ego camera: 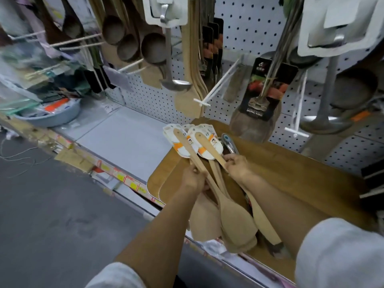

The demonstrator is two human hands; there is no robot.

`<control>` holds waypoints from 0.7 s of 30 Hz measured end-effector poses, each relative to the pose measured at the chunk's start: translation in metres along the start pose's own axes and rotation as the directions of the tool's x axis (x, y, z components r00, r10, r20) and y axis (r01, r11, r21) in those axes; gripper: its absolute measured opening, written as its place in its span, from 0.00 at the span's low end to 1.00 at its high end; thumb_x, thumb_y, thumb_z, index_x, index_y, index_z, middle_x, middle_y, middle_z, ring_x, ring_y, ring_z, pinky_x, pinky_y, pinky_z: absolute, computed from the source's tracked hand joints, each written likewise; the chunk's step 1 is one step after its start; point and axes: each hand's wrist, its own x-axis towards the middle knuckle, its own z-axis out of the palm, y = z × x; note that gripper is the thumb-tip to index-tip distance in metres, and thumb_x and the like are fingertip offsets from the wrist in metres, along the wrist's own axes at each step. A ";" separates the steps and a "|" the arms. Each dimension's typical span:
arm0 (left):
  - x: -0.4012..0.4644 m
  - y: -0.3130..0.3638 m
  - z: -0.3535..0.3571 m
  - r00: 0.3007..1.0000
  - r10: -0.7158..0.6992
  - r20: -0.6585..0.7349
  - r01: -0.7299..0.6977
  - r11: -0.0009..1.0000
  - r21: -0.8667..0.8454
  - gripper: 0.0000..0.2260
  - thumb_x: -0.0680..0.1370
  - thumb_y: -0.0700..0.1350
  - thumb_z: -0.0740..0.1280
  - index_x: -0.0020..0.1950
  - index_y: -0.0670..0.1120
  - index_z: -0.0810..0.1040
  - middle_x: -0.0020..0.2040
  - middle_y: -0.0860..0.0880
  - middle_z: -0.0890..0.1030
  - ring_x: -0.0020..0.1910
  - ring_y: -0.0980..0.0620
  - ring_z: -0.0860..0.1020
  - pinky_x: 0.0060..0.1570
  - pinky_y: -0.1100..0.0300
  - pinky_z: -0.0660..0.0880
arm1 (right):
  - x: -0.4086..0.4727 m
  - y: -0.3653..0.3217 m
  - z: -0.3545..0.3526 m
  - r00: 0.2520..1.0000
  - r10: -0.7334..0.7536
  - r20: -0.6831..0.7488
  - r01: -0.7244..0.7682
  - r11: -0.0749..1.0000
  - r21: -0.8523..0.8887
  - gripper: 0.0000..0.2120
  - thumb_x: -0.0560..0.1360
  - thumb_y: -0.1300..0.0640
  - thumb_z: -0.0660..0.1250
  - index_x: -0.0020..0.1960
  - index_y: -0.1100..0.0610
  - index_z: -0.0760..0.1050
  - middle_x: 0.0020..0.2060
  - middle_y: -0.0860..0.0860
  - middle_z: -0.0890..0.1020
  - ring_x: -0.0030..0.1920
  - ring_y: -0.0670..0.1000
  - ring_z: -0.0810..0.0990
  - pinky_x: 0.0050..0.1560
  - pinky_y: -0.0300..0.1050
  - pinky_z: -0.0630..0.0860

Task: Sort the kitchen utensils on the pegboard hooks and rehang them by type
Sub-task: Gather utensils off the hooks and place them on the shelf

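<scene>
Spatulas (232, 217) gripped between left hand (194, 180) and right hand (239, 167).

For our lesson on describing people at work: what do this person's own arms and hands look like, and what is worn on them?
Both forearms are bare from above the elbow down to the wrist. The left hand and the right hand wear no gloves, and no watch, ring or bracelet shows. Each upper arm is covered by a short, loose, light grey fabric sleeve: the left sleeve and the right sleeve. No pattern or marking shows on the blurred sleeves.
</scene>
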 end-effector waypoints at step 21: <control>-0.125 0.061 0.000 0.998 -0.060 0.017 0.062 0.974 -0.219 0.13 0.81 0.38 0.62 0.65 0.44 0.71 0.46 0.46 0.80 0.42 0.50 0.78 0.49 0.53 0.77 | -0.123 -0.053 -0.051 0.994 -0.066 0.087 0.043 0.969 0.242 0.09 0.78 0.63 0.62 0.52 0.58 0.81 0.42 0.53 0.82 0.38 0.51 0.80 0.39 0.42 0.76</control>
